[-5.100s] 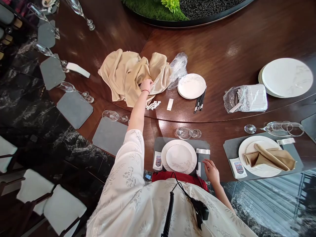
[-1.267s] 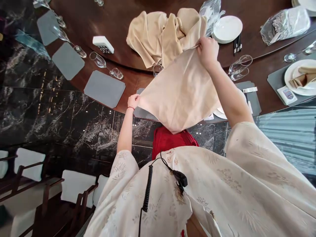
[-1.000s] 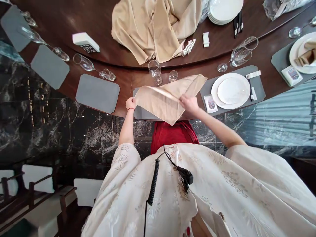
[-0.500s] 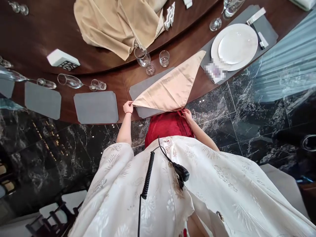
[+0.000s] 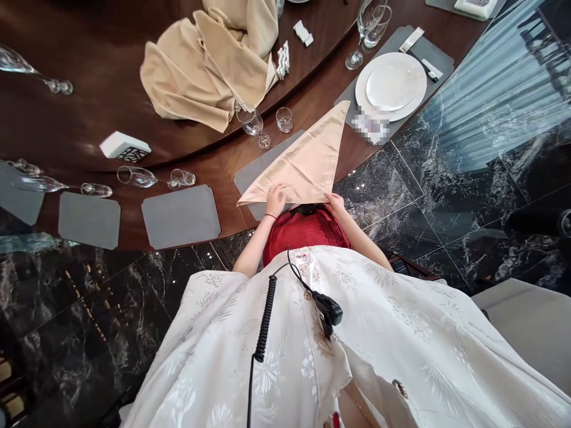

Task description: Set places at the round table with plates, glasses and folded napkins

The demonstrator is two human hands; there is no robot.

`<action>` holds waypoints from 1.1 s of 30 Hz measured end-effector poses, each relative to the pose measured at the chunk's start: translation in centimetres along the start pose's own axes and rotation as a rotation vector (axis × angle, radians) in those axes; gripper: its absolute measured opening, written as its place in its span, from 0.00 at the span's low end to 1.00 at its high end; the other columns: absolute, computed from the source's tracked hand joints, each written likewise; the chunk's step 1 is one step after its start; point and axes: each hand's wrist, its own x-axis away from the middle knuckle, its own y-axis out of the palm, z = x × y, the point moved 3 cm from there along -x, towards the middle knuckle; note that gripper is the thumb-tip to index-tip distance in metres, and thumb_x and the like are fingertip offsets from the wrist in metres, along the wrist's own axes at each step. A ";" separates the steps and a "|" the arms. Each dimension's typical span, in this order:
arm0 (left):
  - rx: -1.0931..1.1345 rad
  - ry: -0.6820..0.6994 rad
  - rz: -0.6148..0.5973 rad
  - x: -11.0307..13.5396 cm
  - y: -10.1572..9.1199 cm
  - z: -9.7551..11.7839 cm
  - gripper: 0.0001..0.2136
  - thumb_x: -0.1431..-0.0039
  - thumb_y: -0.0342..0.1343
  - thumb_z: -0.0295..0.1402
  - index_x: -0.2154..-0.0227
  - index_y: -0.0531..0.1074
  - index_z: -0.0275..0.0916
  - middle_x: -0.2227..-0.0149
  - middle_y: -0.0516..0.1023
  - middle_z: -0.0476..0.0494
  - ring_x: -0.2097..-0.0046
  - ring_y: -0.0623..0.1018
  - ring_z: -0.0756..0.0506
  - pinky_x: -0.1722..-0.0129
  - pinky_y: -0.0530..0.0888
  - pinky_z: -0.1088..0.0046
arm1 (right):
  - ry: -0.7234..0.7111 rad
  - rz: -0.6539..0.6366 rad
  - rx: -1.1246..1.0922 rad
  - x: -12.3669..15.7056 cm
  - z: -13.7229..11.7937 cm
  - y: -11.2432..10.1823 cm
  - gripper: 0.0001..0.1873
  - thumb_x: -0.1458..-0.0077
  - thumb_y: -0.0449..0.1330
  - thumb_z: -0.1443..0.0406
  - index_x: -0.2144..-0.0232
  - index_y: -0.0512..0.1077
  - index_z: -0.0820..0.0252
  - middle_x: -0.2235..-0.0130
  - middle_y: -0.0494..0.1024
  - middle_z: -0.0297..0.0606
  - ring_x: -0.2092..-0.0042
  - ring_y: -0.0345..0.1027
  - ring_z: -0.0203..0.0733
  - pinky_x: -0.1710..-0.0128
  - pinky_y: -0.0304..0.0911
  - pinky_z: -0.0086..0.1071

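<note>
A beige cloth napkin (image 5: 307, 160), folded into a triangle, lies over a grey placemat (image 5: 254, 166) at the table's near edge. My left hand (image 5: 275, 200) rests on the napkin's near edge, fingers stretched over the cloth. At the napkin's near right corner, my right hand (image 5: 333, 203) pinches the cloth between thumb and fingers. The far corner points toward the place setting on the right. Just beyond the placemat are a small tumbler (image 5: 284, 119) and a stemmed glass (image 5: 250, 120) that looks tipped by the camera's wide angle.
A heap of beige cloth (image 5: 200, 65) lies on the raised turntable, beside white wavy rests (image 5: 282, 59). To the right, stacked white plates (image 5: 388, 86) sit on another placemat. Leftward are more placemats (image 5: 181, 217), stemmed glasses (image 5: 138, 176) and a white box (image 5: 125, 146).
My left hand has let go of the napkin's left corner and moved right onto its near edge. My right hand stays at the near right corner. The camera view has shifted.
</note>
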 end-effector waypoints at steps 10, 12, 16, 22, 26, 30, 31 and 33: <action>0.476 0.249 -0.020 0.4 0.5 10.1 0.17 0.30 0.56 0.37 0.41 0.74 0.41 0.48 0.84 0.38 0.45 0.83 0.41 0.40 0.78 0.60 | -0.684 -0.178 0.202 9.8 -9.3 5.1 0.32 0.45 0.70 0.47 0.45 0.67 0.53 0.62 0.78 0.34 0.58 0.75 0.42 0.56 0.74 0.36; 0.627 0.224 0.004 0.7 -1.6 10.8 0.19 0.31 0.59 0.43 0.42 0.75 0.40 0.53 0.86 0.39 0.49 0.85 0.41 0.43 0.79 0.61 | -0.834 -0.227 0.274 12.7 -11.5 5.3 0.28 0.40 0.66 0.45 0.46 0.69 0.52 0.58 0.79 0.38 0.54 0.76 0.44 0.51 0.74 0.39; 0.803 0.246 -0.033 2.4 -6.1 12.9 0.25 0.37 0.64 0.52 0.47 0.78 0.37 0.55 0.86 0.38 0.50 0.85 0.39 0.44 0.79 0.62 | -1.145 -0.291 0.481 17.7 -15.0 5.3 0.18 0.36 0.63 0.47 0.55 0.76 0.52 0.55 0.81 0.40 0.50 0.74 0.48 0.44 0.70 0.45; 0.764 0.280 -0.072 5.7 -10.9 14.9 0.24 0.37 0.62 0.55 0.53 0.82 0.38 0.55 0.87 0.40 0.51 0.85 0.40 0.44 0.79 0.64 | -1.278 -0.374 0.723 21.0 -16.8 5.4 0.13 0.38 0.67 0.50 0.66 0.79 0.51 0.69 0.78 0.37 0.59 0.72 0.48 0.52 0.70 0.46; 0.711 0.298 -0.053 6.7 -11.7 15.4 0.24 0.32 0.55 0.56 0.56 0.83 0.40 0.54 0.87 0.40 0.49 0.84 0.40 0.43 0.77 0.65 | -1.299 -0.371 0.717 22.0 -16.6 5.9 0.11 0.38 0.66 0.53 0.67 0.79 0.51 0.71 0.77 0.37 0.62 0.70 0.48 0.56 0.69 0.45; 0.717 0.298 -0.053 7.1 -11.4 15.4 0.25 0.31 0.53 0.56 0.56 0.83 0.39 0.57 0.87 0.42 0.49 0.84 0.41 0.43 0.77 0.65 | -1.297 -0.290 0.698 22.5 -16.3 6.4 0.12 0.36 0.65 0.54 0.68 0.78 0.53 0.70 0.76 0.37 0.63 0.71 0.46 0.58 0.69 0.42; 0.723 0.293 -0.051 7.1 -11.3 15.3 0.26 0.31 0.53 0.57 0.56 0.83 0.39 0.57 0.87 0.42 0.50 0.84 0.41 0.44 0.78 0.64 | -1.291 -0.276 0.697 22.5 -16.2 6.5 0.12 0.36 0.65 0.54 0.68 0.78 0.53 0.70 0.76 0.37 0.62 0.71 0.46 0.58 0.69 0.42; 0.737 0.287 -0.051 7.2 -11.1 15.1 0.26 0.31 0.54 0.57 0.56 0.83 0.38 0.57 0.87 0.41 0.51 0.84 0.41 0.44 0.78 0.64 | -1.283 -0.270 0.695 22.6 -16.2 6.6 0.12 0.37 0.65 0.54 0.68 0.78 0.53 0.69 0.76 0.36 0.62 0.71 0.46 0.57 0.69 0.42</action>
